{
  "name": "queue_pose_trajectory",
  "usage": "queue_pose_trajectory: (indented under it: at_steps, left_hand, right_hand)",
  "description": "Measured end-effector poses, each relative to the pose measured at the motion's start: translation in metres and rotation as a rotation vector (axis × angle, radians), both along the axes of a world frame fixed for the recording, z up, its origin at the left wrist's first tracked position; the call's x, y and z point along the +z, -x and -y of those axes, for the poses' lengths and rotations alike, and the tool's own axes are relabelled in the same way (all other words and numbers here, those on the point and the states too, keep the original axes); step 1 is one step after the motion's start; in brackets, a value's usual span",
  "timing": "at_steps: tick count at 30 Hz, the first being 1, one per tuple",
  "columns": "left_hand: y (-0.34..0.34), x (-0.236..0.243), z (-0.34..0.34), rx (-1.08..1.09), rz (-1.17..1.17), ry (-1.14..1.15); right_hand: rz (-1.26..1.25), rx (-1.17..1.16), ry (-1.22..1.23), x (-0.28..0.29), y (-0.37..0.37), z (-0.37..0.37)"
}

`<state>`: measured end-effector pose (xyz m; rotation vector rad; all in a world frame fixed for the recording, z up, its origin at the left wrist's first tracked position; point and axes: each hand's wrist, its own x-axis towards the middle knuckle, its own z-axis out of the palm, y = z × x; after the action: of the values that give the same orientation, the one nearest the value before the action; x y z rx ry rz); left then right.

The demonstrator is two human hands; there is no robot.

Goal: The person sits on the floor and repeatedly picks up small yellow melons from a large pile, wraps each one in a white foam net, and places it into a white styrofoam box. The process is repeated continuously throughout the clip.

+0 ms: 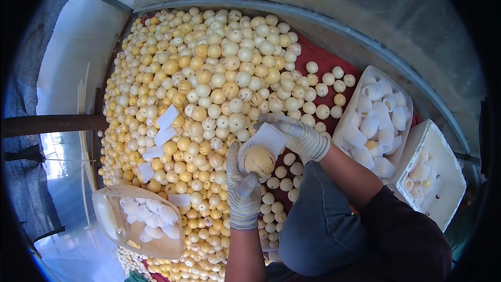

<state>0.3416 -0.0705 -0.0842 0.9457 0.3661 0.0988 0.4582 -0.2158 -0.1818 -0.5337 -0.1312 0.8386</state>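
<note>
My left hand point(243, 198), in a pale striped knit glove, closes round a round yellow pepino melon point(259, 162). A white foam net sleeve point(267, 137) lies against the fruit's far side and seems to cover part of it. My right hand point(301, 137), gloved alike, is closed on the far right end of this sleeve, its fingertips partly hidden behind the foam. Beneath both hands spreads a big heap of loose pepino melons point(209, 94), cream to yellow, some with dark stripes.
At the right stand a white crate point(345, 117) of foam-sleeved fruit and a white foam box point(453, 193) holding a few more. A translucent tub point(112, 203) with foam sleeves sits lower left. White slips point(166, 125) lie on the heap. Red cloth point(319, 57) shows underneath.
</note>
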Motion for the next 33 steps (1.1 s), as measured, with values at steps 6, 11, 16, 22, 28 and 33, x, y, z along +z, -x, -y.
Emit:
queue_pose_trajectory:
  at_steps: [6, 11, 16, 22, 28, 33]
  left_hand:
    - [0.003, -0.015, -0.007, -0.066, 0.042, -0.056]
    - [0.008, -0.029, -0.014, -0.049, 0.002, -0.092]
    - [0.007, -0.054, -0.014, 0.094, -0.160, -0.250]
    - [0.037, -0.088, -0.042, 0.173, -0.273, -0.146]
    - [0.069, -0.071, -0.037, 0.016, -0.092, 0.338]
    - [0.102, -0.070, -0.035, 0.059, -0.269, 0.183]
  right_hand:
    - [-0.232, 0.278, -0.318, -0.009, 0.016, -0.017]
    - [0.229, 0.051, 0.314, 0.003, 0.009, 0.002]
    - [1.018, -0.101, 0.715, 0.048, 0.019, -0.012]
    - [1.041, 0.293, 0.499, 0.047, 0.030, -0.033]
    - [0.620, 0.420, 0.327, 0.030, 0.035, -0.034]
    - [0.674, 0.839, 0.337, 0.040, 0.039, -0.041]
